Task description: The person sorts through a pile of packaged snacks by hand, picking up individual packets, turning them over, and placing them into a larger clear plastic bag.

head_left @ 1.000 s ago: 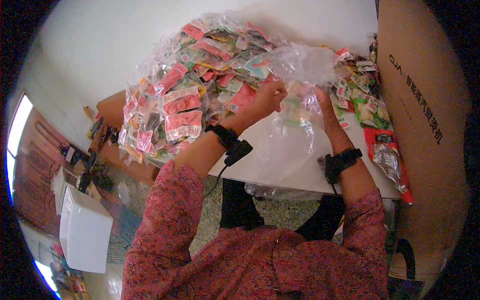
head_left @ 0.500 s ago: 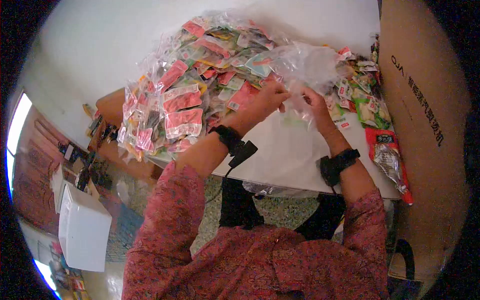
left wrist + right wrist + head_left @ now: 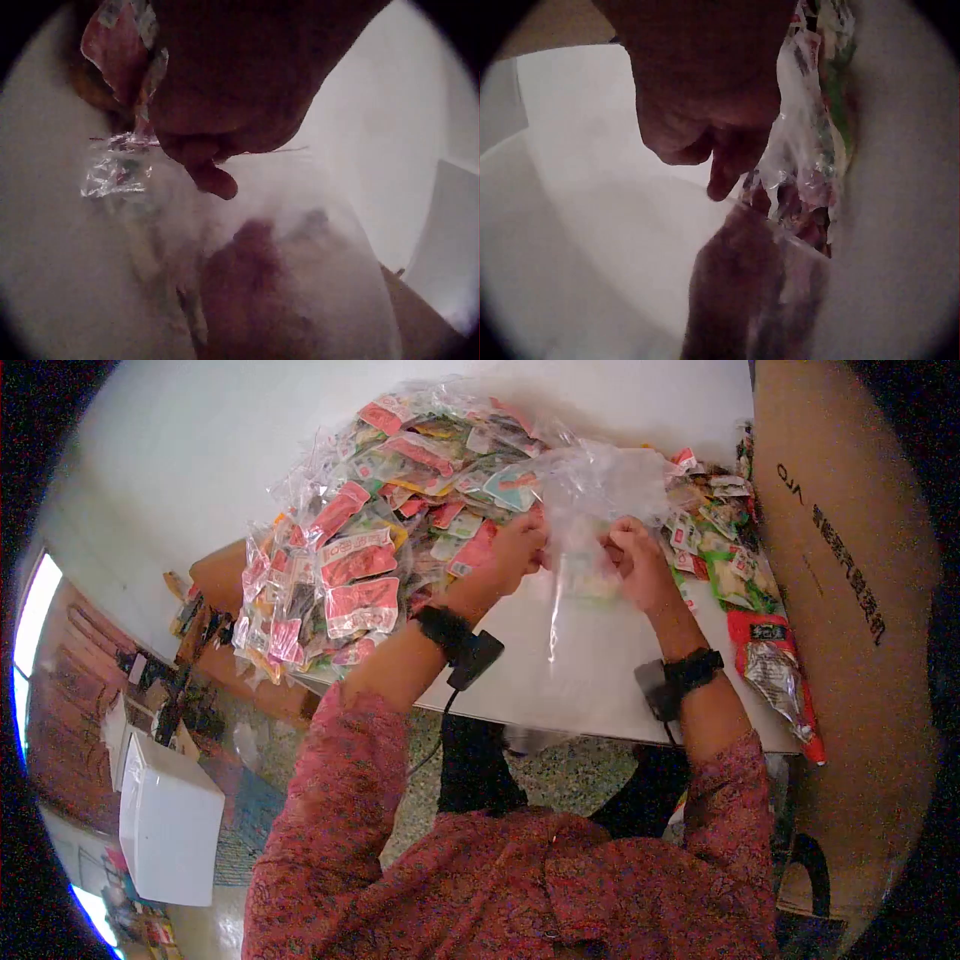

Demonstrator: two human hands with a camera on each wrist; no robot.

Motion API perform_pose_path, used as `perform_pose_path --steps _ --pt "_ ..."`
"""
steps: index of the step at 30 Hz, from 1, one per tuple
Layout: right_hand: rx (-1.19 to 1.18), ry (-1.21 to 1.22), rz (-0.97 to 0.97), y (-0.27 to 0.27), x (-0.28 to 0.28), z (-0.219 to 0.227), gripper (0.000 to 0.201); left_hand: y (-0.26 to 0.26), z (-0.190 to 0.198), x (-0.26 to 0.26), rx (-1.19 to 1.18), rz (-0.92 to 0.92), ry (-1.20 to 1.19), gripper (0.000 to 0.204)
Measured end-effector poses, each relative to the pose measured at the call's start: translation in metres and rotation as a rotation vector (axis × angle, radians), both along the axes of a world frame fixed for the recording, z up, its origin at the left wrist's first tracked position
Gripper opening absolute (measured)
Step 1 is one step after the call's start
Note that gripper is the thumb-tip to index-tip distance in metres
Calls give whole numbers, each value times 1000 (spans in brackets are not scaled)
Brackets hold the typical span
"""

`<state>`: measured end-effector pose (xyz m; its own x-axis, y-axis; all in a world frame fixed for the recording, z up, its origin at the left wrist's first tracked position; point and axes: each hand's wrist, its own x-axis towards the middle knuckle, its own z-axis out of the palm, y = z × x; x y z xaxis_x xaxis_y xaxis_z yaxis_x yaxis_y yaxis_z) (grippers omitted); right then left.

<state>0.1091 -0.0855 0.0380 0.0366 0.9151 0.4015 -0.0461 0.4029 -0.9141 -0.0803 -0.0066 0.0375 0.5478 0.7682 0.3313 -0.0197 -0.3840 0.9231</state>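
Observation:
Between my two hands a clear plastic bag (image 3: 556,622) is stretched, hanging over the white table (image 3: 490,685). My left hand (image 3: 517,553) pinches one side of its top edge, where the left wrist view shows a thin red line along the bag (image 3: 352,232). The other side of the edge is pinched by my right hand (image 3: 642,565). A greenish packet (image 3: 590,582) shows through the film. Beside my left hand lies a big heap of red-labelled snack packets (image 3: 365,560), partly wrapped in clear plastic.
Crumpled clear plastic (image 3: 610,480) lies beyond my hands. More small packets (image 3: 735,565) and a red-and-silver pouch (image 3: 775,670) sit at the right, against a tall cardboard box (image 3: 840,590). A white bin-like container (image 3: 170,820) stands at lower left.
My hands came close together at the bag's top, then moved apart, left hand leftward and right hand rightward, stretching its edge between them.

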Motion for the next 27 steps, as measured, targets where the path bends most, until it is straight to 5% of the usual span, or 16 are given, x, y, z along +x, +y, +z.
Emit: perform_pose_path --steps 2,3,5,6,9,11,12,14,18,20,24,26,27 --pt "-113 407 321 -4 -1 6 11 0 10 -5 553 -6 109 12" --pt "-112 407 322 -5 -3 6 11 -3 12 -6 554 -5 110 12" --pt "21 -9 154 -5 -10 5 13 -9 14 -6 706 -100 57 14" --pt "21 -9 154 -4 -14 2 13 -14 13 -6 706 -100 57 14" --pt "65 -138 100 -2 -22 -4 16 -40 24 -3 659 -66 246 15" --pt "363 -559 -263 -1 -19 -4 20 -39 18 6 91 -134 347 16" --pt "361 -561 -262 -1 -18 -5 20 -38 15 10 89 -135 344 16" --pt "249 -412 -172 1 -16 -8 21 -36 13 18 -161 -31 179 16" --pt "337 -413 -303 8 -12 -15 22 -32 20 15 -155 -4 67 15" --pt "206 -277 -145 -9 -17 4 23 -27 25 11 -185 25 21 15" --pt "193 -351 -176 6 -10 -9 21 -28 26 3 -302 -34 -59 15" --pt "-91 315 230 15 -6 -16 16 -18 17 -4 -256 -74 -55 13" --pt "-91 313 230 20 -4 -19 16 -10 14 -9 -256 -75 -56 13"
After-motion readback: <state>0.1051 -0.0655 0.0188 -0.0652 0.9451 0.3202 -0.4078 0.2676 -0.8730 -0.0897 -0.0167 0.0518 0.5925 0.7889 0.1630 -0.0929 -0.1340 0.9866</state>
